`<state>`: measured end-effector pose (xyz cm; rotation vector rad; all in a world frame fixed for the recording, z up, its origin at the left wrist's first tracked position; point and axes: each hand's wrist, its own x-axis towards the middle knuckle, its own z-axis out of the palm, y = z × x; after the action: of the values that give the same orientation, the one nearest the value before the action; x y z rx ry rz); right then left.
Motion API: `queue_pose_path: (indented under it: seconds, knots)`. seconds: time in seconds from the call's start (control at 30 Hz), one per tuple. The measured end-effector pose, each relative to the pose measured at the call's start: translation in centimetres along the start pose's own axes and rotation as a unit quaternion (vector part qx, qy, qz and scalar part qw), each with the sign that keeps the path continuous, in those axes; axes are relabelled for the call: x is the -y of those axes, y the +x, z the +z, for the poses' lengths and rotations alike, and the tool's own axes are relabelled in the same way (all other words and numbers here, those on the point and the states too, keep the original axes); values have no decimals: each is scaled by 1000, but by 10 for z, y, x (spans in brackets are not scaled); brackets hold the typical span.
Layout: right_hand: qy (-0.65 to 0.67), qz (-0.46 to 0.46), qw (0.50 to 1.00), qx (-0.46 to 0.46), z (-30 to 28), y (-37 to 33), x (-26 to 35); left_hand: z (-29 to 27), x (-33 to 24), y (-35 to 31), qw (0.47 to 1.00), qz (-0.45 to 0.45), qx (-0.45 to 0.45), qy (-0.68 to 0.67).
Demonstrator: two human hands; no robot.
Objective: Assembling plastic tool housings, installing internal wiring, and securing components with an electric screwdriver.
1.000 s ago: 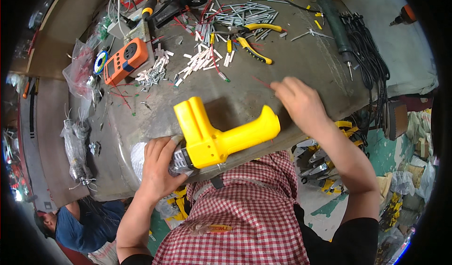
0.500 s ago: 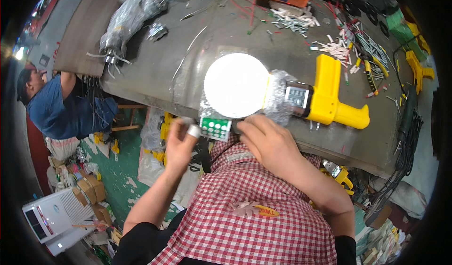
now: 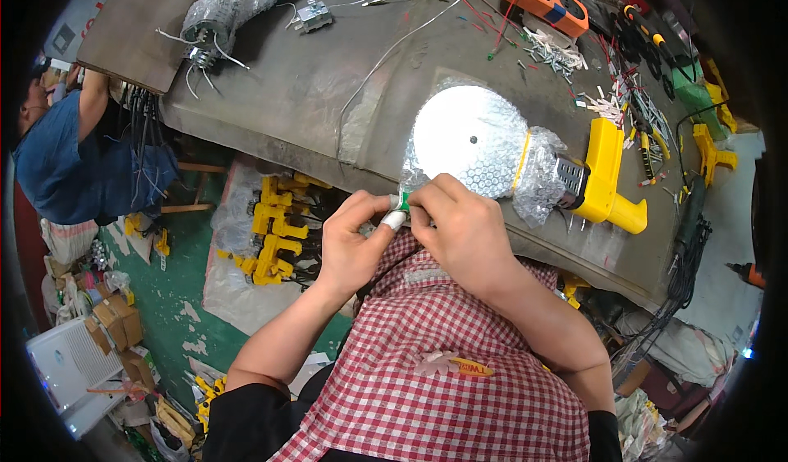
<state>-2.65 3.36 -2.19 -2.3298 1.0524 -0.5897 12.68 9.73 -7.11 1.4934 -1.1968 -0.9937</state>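
Observation:
A small green sheet with white dots (image 3: 405,201) shows only in part between my two hands, in front of the table's near edge. My left hand (image 3: 355,236) pinches its left side, with white coverings on the thumb and a fingertip. Against its right side the fingers of my right hand (image 3: 464,226) are closed, and they hide most of the sheet. Just beyond my hands lies a bubble-wrapped round disc (image 3: 468,138) with a dark dot at its middle. A yellow pistol-grip handle (image 3: 606,175) joins the disc through a wrapped neck.
Behind lie an orange meter (image 3: 542,1), loose terminals (image 3: 558,52) and pliers (image 3: 648,154). A bubble-wrapped part with wires (image 3: 234,11) is at the far left. Several yellow handles (image 3: 275,232) rest below the table. A co-worker in blue (image 3: 86,158) sits at left.
My hands have come together around the green sheet, which was facing up in plain sight and is now mostly hidden. The whole view has shifted, so the wrapped disc appears farther right.

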Motion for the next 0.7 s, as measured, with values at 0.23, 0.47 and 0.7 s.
queue_pose_path:
  seconds: [0.23, 0.47, 0.7]
  knots:
    - [-8, 12, 1000, 16, -3, 4, 1, 2, -6, 6, 998, 42, -9, 41]
    - [-8, 32, 999, 15, -7, 2, 1, 4, -7, 12, 996, 74, 12, 57]
    - [-34, 217, 909, -354, -105, -35, -80, -33, -31, 21, 973, 138, -11, 187]
